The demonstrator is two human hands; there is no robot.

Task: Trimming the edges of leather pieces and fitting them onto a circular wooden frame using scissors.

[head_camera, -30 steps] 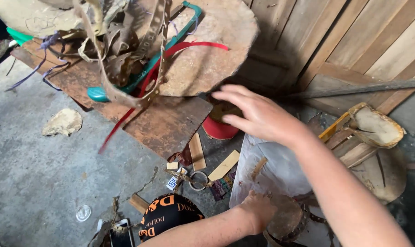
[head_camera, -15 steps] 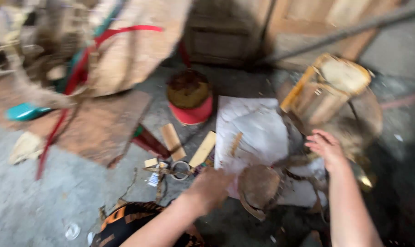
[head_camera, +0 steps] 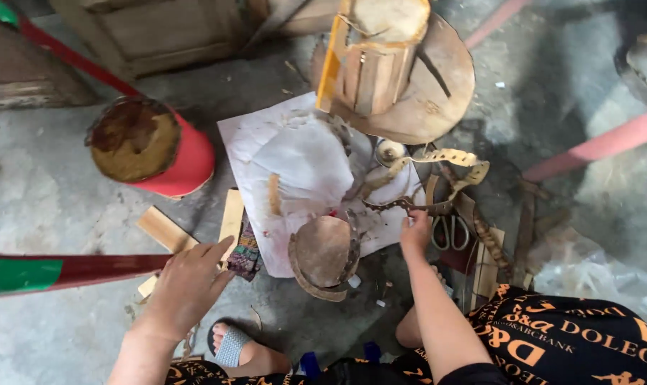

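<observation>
My left hand [head_camera: 186, 282] hovers low over the concrete floor with fingers spread, holding nothing, just left of a small dark patterned block [head_camera: 243, 254] and flat wooden slats [head_camera: 232, 217]. My right hand [head_camera: 416, 232] pinches the end of a toothed leather strip [head_camera: 409, 205] at the right edge of a white paper sheet [head_camera: 295, 160]. A round brown leather disc [head_camera: 325, 254] with a curled rim lies on the paper's near edge between my hands. Scissors [head_camera: 450, 232] lie right beside my right hand.
A red cylinder with a brown crusted top [head_camera: 151, 148] stands at the left. A small wooden-slat drum frame [head_camera: 377, 57] sits on a round hide [head_camera: 437, 85] at the back. A red-and-green pole [head_camera: 59, 272] crosses the left edge. My sandalled foot [head_camera: 234, 348] is below.
The view has swung down and right, off the pile of straps. My right hand came down from the air to the strip by the paper; my left hand shifted left towards the slats.
</observation>
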